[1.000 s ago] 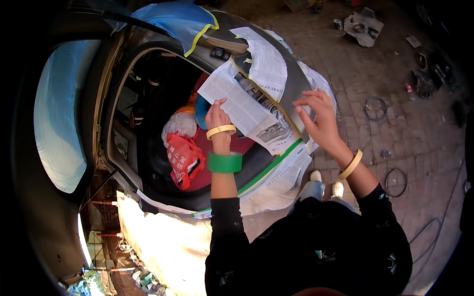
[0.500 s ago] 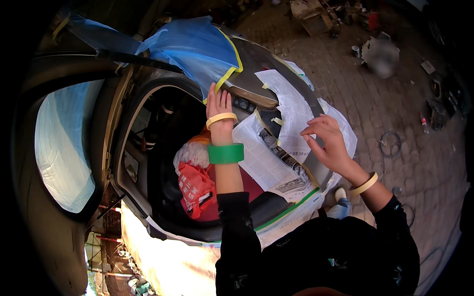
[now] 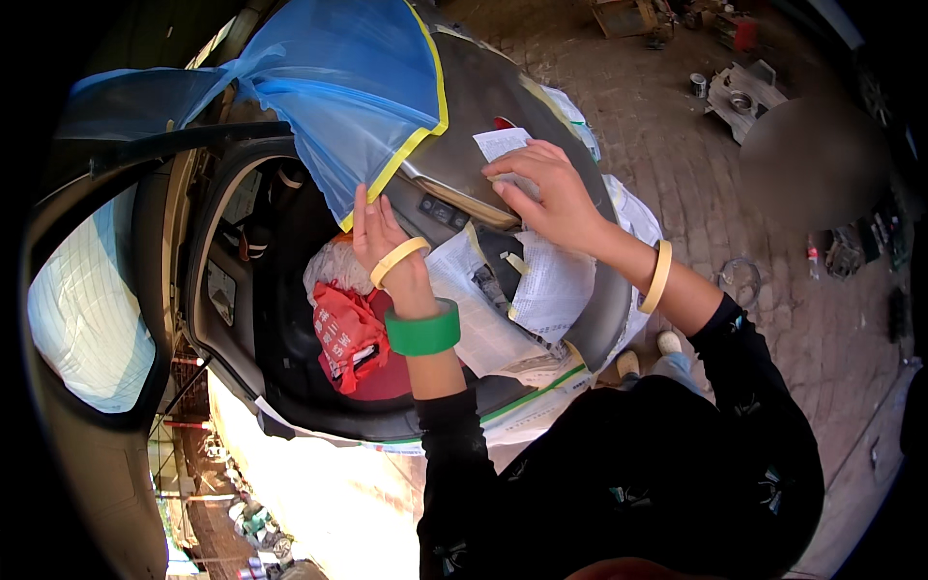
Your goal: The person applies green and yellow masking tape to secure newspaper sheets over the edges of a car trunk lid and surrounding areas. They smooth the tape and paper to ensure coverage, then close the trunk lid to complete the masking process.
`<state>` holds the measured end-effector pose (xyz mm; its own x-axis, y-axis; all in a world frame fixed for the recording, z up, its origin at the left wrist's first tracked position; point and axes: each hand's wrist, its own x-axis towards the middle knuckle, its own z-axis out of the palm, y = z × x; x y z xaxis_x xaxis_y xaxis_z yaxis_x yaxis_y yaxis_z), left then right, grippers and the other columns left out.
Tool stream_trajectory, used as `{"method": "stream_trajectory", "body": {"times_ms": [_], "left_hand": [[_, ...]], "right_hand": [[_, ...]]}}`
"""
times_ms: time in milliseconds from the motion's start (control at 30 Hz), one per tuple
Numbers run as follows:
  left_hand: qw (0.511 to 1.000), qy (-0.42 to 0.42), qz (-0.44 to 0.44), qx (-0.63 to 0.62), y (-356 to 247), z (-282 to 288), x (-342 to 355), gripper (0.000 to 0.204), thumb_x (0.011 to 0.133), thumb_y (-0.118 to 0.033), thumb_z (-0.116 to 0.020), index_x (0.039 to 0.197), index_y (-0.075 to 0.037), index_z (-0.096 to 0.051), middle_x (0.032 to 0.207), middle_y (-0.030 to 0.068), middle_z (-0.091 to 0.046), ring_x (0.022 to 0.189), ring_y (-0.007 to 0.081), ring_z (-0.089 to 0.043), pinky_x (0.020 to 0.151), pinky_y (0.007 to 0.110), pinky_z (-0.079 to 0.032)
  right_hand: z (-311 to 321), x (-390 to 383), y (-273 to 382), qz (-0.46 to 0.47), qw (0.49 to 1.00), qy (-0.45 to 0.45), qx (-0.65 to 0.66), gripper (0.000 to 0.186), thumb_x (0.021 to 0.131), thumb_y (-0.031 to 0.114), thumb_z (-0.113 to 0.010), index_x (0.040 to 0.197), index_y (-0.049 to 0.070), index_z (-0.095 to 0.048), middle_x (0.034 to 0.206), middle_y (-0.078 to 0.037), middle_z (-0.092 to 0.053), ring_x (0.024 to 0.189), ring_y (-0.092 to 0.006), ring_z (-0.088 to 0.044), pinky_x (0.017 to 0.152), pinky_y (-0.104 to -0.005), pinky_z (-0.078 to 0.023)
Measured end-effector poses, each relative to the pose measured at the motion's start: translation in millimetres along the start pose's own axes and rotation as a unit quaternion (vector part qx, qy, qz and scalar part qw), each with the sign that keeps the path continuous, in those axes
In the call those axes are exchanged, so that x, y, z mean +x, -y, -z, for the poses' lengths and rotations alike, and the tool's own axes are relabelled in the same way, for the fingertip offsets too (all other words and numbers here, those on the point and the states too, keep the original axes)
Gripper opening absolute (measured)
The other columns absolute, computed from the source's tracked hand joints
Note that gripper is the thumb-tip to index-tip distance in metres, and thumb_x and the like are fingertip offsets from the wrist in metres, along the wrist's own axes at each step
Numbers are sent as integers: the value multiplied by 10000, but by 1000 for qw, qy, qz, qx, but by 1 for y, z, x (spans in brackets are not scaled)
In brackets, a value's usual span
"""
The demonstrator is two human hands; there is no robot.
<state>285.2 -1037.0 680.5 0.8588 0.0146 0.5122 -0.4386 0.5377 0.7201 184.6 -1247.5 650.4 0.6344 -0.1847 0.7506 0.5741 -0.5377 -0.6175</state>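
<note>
My left hand (image 3: 384, 235) lies with its fingers stretched out against the lower corner of a blue plastic sheet (image 3: 348, 87), at its yellow tape edge (image 3: 391, 169). Round that wrist sits a cream tape roll (image 3: 399, 261), and a wide green tape roll (image 3: 423, 330) circles the forearm. My right hand (image 3: 556, 198) is over a printed newspaper sheet (image 3: 561, 285) on the car's rear corner. Its fingers and thumb are bent together on the paper, partly hiding the grip. Another cream tape roll (image 3: 657, 276) hangs on the right wrist.
The car's raised tailgate (image 3: 87, 290) is at the left. A red plastic bag (image 3: 346, 329) lies in the open boot. Green tape (image 3: 532, 401) runs along the rear edge. A tin can (image 3: 698, 85) and metal parts lie on the brick floor (image 3: 691, 193).
My right hand has moved up and left from the newspaper's right side onto its upper part. The left hand remains at the blue sheet's corner while the whole view has shifted.
</note>
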Motion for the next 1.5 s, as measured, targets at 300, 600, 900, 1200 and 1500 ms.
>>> {"method": "stream_trajectory", "body": {"times_ms": [300, 600, 900, 1200, 1500], "left_hand": [[990, -72, -52, 110, -18, -45, -19, 322, 944, -31, -502, 1230, 116, -511, 1196, 157, -557, 1044, 182, -576, 962, 277, -480], [973, -127, -82, 174, -28, -64, -22, 317, 938, -27, -508, 1231, 94, -524, 1175, 159, -566, 1033, 195, -580, 957, 279, -490], [968, -198, -22, 155, -21, -24, -11, 312, 928, -21, -505, 1222, 76, -546, 1131, 141, -583, 998, 183, -580, 910, 259, -496], [966, -195, 6, 172, -8, -13, 0, 361, 897, 37, -490, 1256, 62, -516, 1013, 116, -588, 936, 187, -591, 920, 286, -502], [968, -174, 38, 175, 4, -6, -2, 402, 906, -3, -485, 1304, 47, -466, 1045, 146, -593, 994, 223, -603, 930, 322, -481]], "right_hand": [[-60, 66, -60, 41, 993, 48, 103, 506, 886, 190, -576, 1328, -7, -428, 1363, -206, -445, 1248, -358, -441, 1052, -381, -349], [-75, 64, -61, 32, 986, 103, 127, 558, 912, 292, -541, 1346, -29, -399, 1414, -224, -380, 1308, -362, -367, 1090, -426, -288], [-73, 53, -32, 15, 988, 146, 50, 633, 956, 394, -460, 1413, -17, -308, 1486, -239, -241, 1376, -387, -245, 1128, -443, -209], [-72, 53, -33, 12, 994, 104, 11, 657, 942, 418, -463, 1371, -65, -343, 1438, -250, -325, 1358, -345, -299, 1131, -451, -202], [-68, 48, -23, 10, 997, 66, 38, 615, 918, 361, -525, 1328, -77, -391, 1376, -228, -383, 1295, -374, -354, 1104, -466, -255]]}}
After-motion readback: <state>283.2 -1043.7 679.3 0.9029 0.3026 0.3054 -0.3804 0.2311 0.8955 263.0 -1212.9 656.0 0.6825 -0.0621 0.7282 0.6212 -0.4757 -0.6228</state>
